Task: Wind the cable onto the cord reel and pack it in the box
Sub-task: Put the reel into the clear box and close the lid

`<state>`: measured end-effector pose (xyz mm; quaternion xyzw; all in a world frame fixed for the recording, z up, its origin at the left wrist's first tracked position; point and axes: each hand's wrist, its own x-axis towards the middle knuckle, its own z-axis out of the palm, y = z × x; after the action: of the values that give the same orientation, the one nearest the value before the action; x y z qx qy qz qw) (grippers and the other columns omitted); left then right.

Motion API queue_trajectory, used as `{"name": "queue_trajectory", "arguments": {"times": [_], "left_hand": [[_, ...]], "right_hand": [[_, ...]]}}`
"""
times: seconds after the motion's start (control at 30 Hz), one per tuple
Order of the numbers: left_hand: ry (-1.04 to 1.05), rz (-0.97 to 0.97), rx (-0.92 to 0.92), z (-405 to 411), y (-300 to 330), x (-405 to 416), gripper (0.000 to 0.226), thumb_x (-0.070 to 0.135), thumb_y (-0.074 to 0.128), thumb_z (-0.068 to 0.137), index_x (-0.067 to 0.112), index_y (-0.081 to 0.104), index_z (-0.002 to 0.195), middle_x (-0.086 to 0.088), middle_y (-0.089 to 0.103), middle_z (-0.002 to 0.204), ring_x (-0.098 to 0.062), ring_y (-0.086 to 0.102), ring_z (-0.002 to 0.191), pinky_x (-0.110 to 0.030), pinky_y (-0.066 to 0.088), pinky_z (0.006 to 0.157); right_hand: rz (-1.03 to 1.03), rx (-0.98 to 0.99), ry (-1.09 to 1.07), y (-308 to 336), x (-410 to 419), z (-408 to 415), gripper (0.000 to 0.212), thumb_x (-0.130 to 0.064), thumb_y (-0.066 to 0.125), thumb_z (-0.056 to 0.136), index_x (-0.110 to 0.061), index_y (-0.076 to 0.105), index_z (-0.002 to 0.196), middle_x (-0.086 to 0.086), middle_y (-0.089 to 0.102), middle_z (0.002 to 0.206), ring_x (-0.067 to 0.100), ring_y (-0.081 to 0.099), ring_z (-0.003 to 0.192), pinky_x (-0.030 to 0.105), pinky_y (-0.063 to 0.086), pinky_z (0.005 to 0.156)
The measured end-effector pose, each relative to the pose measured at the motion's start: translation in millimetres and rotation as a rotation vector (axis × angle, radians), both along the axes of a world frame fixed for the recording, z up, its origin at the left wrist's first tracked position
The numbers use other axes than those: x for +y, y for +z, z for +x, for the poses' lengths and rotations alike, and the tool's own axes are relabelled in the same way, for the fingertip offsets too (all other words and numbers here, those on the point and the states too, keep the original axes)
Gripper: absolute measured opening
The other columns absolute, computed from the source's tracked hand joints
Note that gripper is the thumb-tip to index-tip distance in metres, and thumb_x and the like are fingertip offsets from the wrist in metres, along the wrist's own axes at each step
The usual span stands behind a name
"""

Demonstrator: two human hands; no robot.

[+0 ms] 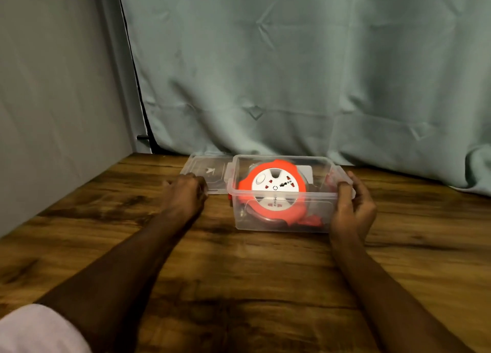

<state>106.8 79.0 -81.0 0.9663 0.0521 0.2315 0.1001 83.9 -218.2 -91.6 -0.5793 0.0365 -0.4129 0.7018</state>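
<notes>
The orange cord reel point(275, 186) with its white socket face lies tilted inside the clear plastic box point(281, 221) on the wooden table. Dark cable shows under the reel at the box's front. The clear lid point(206, 170) lies flat on the table, left of the box and touching it. My left hand point(184, 193) rests over the lid's near edge, fingers curled on it. My right hand point(353, 208) grips the box's right end, thumb against the rim.
The wooden table point(239, 286) stretches toward me. A grey-green curtain point(292, 73) hangs right behind the box. A grey wall point(53, 100) runs along the table's left edge.
</notes>
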Motion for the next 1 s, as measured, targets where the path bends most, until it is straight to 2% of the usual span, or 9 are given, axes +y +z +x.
{"name": "queue_trajectory", "arguments": {"times": [0.2, 0.33, 0.43, 0.53, 0.6, 0.7, 0.8, 0.9, 1.0], "left_hand": [[-0.094, 0.042, -0.345, -4.7, 45.2, 27.3, 0.021, 0.024, 0.049, 0.099, 0.011, 0.055, 0.115, -0.013, 0.055, 0.115, -0.028, 0.053, 0.1, -0.043, 0.043, 0.083], [-0.015, -0.193, -0.669, -32.2, 111.0, 27.3, 0.033, 0.03, 0.036, 0.106, 0.002, 0.052, 0.111, -0.023, 0.056, 0.111, -0.04, 0.056, 0.094, -0.043, 0.039, 0.072], [-0.121, -0.591, -0.782, -57.7, 154.3, 15.0, 0.027, 0.034, 0.03, 0.107, 0.014, 0.047, 0.1, -0.007, 0.062, 0.093, -0.015, 0.07, 0.072, -0.028, 0.049, 0.056], [-0.286, -1.196, -0.623, -63.3, 171.0, 0.4, 0.029, 0.028, 0.031, 0.108, 0.009, 0.052, 0.114, -0.006, 0.069, 0.099, -0.011, 0.071, 0.061, -0.03, 0.059, 0.052], [-0.324, -1.343, -0.343, -57.8, 159.9, -15.5, 0.03, 0.018, 0.036, 0.106, 0.001, 0.058, 0.12, -0.016, 0.068, 0.108, -0.021, 0.07, 0.071, -0.028, 0.058, 0.052], [-0.252, -1.354, -0.091, -45.8, 126.0, -41.9, 0.022, 0.008, 0.043, 0.102, 0.009, 0.062, 0.092, -0.015, 0.067, 0.1, -0.023, 0.065, 0.069, -0.028, 0.059, 0.051], [-0.166, -1.339, -0.023, -35.1, 99.2, -55.0, 0.022, 0.008, 0.047, 0.099, 0.011, 0.062, 0.083, -0.016, 0.069, 0.09, -0.021, 0.062, 0.062, -0.028, 0.056, 0.05], [-0.072, -1.337, -0.062, -24.9, 85.3, -55.4, 0.019, 0.018, 0.05, 0.099, 0.008, 0.064, 0.089, -0.012, 0.069, 0.084, -0.021, 0.064, 0.064, -0.027, 0.055, 0.055], [-0.065, -1.131, -0.045, -19.7, 82.2, -56.1, 0.024, 0.03, 0.059, 0.095, 0.008, 0.065, 0.105, -0.008, 0.069, 0.094, -0.026, 0.066, 0.086, -0.036, 0.056, 0.073]], "right_hand": [[-0.039, -0.008, 0.001, -2.6, -1.9, -0.6, 0.042, -0.025, 0.057, 0.1, -0.01, 0.061, 0.139, 0.012, 0.07, 0.126, 0.02, 0.071, 0.103, 0.018, 0.06, 0.072], [-0.083, 0.013, -0.022, -2.5, -0.5, -2.2, 0.046, -0.031, 0.056, 0.098, -0.012, 0.06, 0.14, 0.008, 0.07, 0.126, 0.018, 0.071, 0.105, 0.032, 0.063, 0.081], [-0.114, 0.025, -0.037, -1.4, 1.9, -5.0, 0.043, -0.029, 0.055, 0.101, -0.014, 0.059, 0.141, 0.007, 0.07, 0.125, 0.015, 0.071, 0.102, 0.034, 0.063, 0.079], [-0.112, 0.027, -0.031, 1.8, 3.3, -7.0, 0.045, -0.034, 0.056, 0.099, -0.014, 0.062, 0.139, 0.006, 0.071, 0.124, 0.015, 0.071, 0.104, 0.035, 0.063, 0.082], [-0.103, 0.037, -0.035, 3.6, 3.0, -7.9, 0.041, -0.036, 0.054, 0.102, -0.015, 0.065, 0.136, 0.004, 0.072, 0.123, 0.014, 0.07, 0.105, 0.037, 0.062, 0.086], [-0.083, 0.03, -0.055, 7.4, 5.1, -12.2, 0.047, -0.046, 0.041, 0.106, -0.017, 0.066, 0.134, 0.0, 0.072, 0.12, 0.007, 0.068, 0.105, 0.041, 0.06, 0.091], [-0.019, -0.01, -0.049, 9.6, 5.2, -14.0, 0.064, -0.064, 0.035, 0.101, -0.018, 0.063, 0.137, 0.002, 0.071, 0.127, 0.017, 0.067, 0.116, 0.05, 0.056, 0.098], [-0.006, -0.053, -0.012, 12.9, 4.5, -14.6, 0.065, -0.065, 0.039, 0.099, -0.017, 0.062, 0.137, 0.005, 0.071, 0.127, 0.022, 0.067, 0.119, 0.048, 0.056, 0.099], [0.013, -0.059, -0.018, 17.0, 4.9, -15.4, 0.054, -0.053, 0.049, 0.098, -0.013, 0.068, 0.13, 0.0, 0.073, 0.119, 0.014, 0.068, 0.111, 0.032, 0.056, 0.093]]}}
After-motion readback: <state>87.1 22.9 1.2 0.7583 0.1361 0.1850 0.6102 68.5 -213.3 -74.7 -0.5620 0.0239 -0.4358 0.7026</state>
